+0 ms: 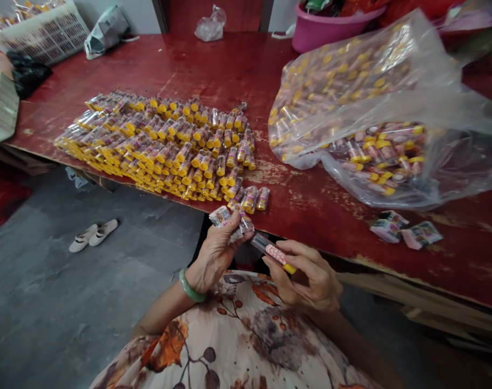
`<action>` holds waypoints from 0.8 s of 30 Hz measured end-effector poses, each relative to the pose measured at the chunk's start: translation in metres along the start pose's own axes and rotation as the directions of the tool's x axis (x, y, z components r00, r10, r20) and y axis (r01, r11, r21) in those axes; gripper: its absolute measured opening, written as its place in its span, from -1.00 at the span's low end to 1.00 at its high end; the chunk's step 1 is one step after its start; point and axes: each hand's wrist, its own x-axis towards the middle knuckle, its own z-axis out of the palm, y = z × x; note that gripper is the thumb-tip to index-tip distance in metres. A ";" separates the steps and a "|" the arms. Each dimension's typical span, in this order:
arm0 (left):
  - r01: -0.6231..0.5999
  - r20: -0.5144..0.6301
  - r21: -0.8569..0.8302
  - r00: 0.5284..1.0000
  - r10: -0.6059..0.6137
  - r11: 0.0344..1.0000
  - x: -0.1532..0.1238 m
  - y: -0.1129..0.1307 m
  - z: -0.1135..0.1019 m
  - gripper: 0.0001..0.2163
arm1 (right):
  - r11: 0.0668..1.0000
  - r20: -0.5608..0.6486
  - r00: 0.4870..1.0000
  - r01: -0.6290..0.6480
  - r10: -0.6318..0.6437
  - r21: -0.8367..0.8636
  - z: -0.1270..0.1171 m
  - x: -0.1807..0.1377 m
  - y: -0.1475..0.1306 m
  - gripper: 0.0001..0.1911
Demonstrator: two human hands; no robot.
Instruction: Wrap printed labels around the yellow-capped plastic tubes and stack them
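Note:
My left hand (218,249), with a green bangle at the wrist, is closed on a small stack of printed paper slips (220,215). A clear plastic piece (246,222) also shows at its fingers; whether it is a sleeve or a tube I cannot tell. In my right hand (314,278) is a clear tube (275,252) with a yellow cap and a pink-and-white label, pinched near the cap. Its clear end points at the left fingers. Just beyond them, a few yellow-ended tubes (250,199) stand at the table's edge.
A large pile of yellow-ended tubes (160,146) covers the left of the red table (229,65). A clear bag (351,97) of capped tubes lies to the right, with paper bundles (422,234) in front. Behind are a pink basin (335,29) and a white crate (47,35). Slippers (94,235) lie on the floor.

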 end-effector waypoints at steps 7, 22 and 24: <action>0.013 0.028 0.012 1.000 -0.014 1.000 -0.005 -0.001 0.001 -0.71 | 0.993 0.010 0.997 0.083 -0.082 -0.085 0.003 0.002 0.002 -0.67; 0.063 0.046 0.057 0.997 -0.066 0.996 -0.004 -0.006 -0.001 -0.72 | 0.995 0.036 0.997 -0.072 0.075 -0.068 0.004 -0.009 0.003 -0.64; 0.066 0.058 0.072 0.996 -0.070 0.995 -0.002 -0.007 -0.002 -0.71 | 0.992 0.021 0.991 -0.129 0.129 -0.011 0.005 -0.006 0.002 -0.65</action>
